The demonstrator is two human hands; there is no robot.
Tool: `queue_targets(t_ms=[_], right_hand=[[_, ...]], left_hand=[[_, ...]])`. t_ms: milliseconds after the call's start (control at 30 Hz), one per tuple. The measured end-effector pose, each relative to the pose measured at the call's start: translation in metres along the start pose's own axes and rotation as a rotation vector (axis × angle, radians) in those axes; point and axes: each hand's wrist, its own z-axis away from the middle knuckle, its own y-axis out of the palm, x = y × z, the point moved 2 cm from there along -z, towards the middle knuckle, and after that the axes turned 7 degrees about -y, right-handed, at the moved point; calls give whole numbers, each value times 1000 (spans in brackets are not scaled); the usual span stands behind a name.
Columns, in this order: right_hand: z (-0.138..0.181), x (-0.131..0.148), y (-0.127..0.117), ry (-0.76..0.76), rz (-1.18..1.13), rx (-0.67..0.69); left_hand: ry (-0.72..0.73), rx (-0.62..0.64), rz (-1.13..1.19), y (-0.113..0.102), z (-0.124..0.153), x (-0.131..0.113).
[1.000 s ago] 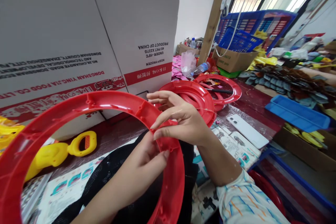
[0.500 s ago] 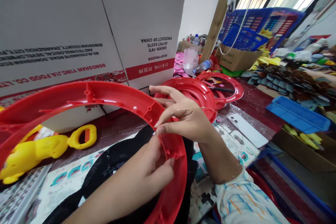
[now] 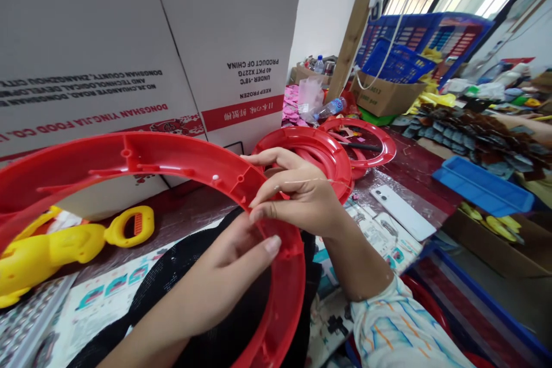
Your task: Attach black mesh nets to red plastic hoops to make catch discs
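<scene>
A large red plastic ring [image 3: 282,293], its hollow ribbed side facing me, fills the lower left and middle. My left hand [image 3: 228,264] grips its right part from inside the loop; the thumb lies over the channel and the other fingers are mostly hidden. Just above, my right hand [image 3: 302,192] pinches thumb and index finger together at the channel, its other fingers bent over the rim. What the pinch holds, if anything, is hidden. A thin pale strand [image 3: 302,182] crosses the back of the right fingers. One small white dot [image 3: 215,177] sits in the channel.
Behind stands a large white carton [image 3: 241,23]. A yellow plastic toy part [image 3: 77,244] lies left. More red rings [image 3: 321,144] are stacked beyond my right hand. To the right are a white phone [image 3: 403,213], a blue tray [image 3: 483,184] and a cardboard box [image 3: 495,241].
My left thumb has lifted from near a small post in the channel and moved slightly up and left. The right hand keeps its pinch. The view has shifted slightly.
</scene>
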Motion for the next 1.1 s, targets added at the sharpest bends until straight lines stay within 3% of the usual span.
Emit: queue_targets(t_ms=[133, 267, 533, 867, 1100], right_hand=[[1, 1, 1, -21, 19, -15], [0, 3, -3, -52, -3, 149], [1, 5, -20, -187, 19, 398], [8, 23, -14, -379, 370, 358], [7, 30, -17, -375, 416, 444]], left_hand=[[84, -70, 12, 1, -4, 5], [130, -123, -289, -2, -3, 4], [53, 24, -545, -3, 0, -1], [-29, 65, -665, -7, 6, -5], [-59, 77, -643, -6, 14, -7]])
